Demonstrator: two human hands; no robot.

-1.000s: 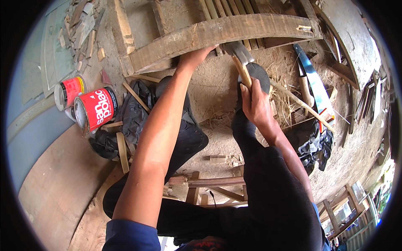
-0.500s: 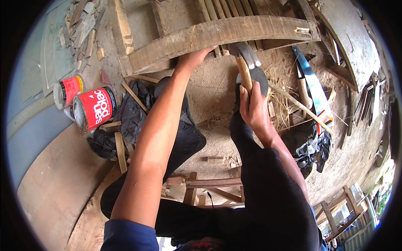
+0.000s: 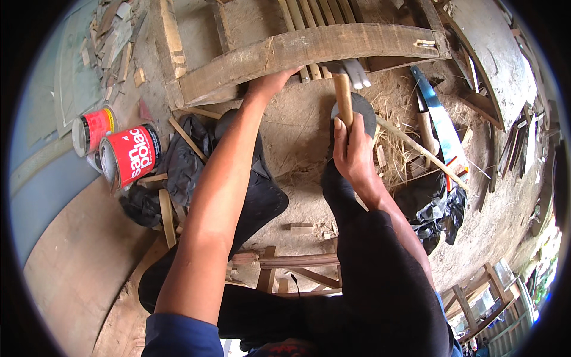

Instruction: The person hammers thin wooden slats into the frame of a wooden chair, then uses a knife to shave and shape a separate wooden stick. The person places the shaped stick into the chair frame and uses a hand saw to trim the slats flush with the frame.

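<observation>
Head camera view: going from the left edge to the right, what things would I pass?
Two red cans lying on their sides → dark cloth heap → left hand on the wooden beam → right hand gripping the hammer → handsaw with a blue blade → stacked planks.

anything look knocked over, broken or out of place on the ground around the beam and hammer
Two red paint cans lie tipped on their sides at the left, beside dark crumpled cloth. Wood offcuts and straw litter the dirt, and a handsaw lies loose on the ground. The right hand grips the hammer; the left hand steadies the beam.
</observation>
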